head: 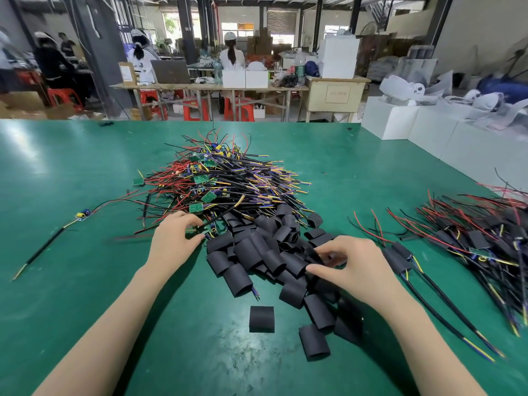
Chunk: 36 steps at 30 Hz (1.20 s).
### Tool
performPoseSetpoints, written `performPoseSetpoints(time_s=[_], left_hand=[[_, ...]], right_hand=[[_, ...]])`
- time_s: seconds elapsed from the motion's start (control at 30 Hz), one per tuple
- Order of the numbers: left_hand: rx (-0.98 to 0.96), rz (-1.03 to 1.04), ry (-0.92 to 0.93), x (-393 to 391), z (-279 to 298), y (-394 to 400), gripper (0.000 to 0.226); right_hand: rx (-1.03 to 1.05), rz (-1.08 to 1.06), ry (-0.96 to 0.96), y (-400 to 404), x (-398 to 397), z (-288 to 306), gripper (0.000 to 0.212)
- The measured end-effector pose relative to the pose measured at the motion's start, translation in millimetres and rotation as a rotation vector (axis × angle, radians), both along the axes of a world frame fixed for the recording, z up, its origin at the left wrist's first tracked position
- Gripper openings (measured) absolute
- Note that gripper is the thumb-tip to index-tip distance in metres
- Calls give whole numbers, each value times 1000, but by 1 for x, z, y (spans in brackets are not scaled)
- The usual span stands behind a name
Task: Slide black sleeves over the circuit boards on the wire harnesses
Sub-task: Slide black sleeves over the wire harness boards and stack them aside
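Surface: a glossy green mat-covered surface [71, 172]; its far edge runs behind the heap, its right edge slants past the white foam blocks [414, 121]. Bare green lies left of the heap and in front of it, between the two forearms.
Landmark: a tangled heap of red, black, yellow and purple wire harnesses with small green circuit boards [225, 178], mid-surface.
Harness axis: in the heap most black cable ends run toward the right, red leads toward the left; boards lie at mixed angles.
Sleeves: a pile of short black flattened tube sleeves [265, 252] touches the heap's near side; their long axes point every way. One flat black sleeve [261, 319] lies apart, nearer than the pile.
Left hand: the left hand [174, 241] is at the heap's near-left edge, fingers [188, 218] curled and pinching a small board with wires; the item itself is blurred.
Right hand: the right hand [357, 267] is over the sleeve pile's right part, fingers narrowly curled among the sleeves; whether they grip one cannot be told.
Left of heap: a single black-cabled harness with a bare board [83, 214], well apart, lying diagonally.
Right of heap: a stack of sleeved harnesses [485, 247], red leads pointing away, black cables toward the viewer.
Beyond: workbenches, red stools and seated people.
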<state>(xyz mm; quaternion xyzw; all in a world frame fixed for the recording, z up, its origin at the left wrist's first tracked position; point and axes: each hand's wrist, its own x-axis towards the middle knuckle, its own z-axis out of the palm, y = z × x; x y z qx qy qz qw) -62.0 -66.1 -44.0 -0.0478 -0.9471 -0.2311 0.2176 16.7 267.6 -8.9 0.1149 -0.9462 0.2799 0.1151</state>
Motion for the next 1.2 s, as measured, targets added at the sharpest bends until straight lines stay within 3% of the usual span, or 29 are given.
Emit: performPoseSetpoints(time_s=[0.27,0.5,0.7,0.9,1.03,1.2], left_hand=[[312,11,171,16,7,-1,2],[500,-248,109,44,33,20,12],[467,-331,-27,56,27,40,11],[421,-336,-51,61,22,58,9],[422,-326,-44,61,24,54,10],[437,-282,-36,59,23,50,11]], right_hand=[[20,16,1,-2,0,-3,36],[-39,0,68,-7,-3,-8,36],[-60,-16,87,-10,-6,-13,31],[12,-88,116,-14,-7,-21,47],[-60,75,131,-19,-1,-10,20],[218,211,-8,-30,9,-10,48]])
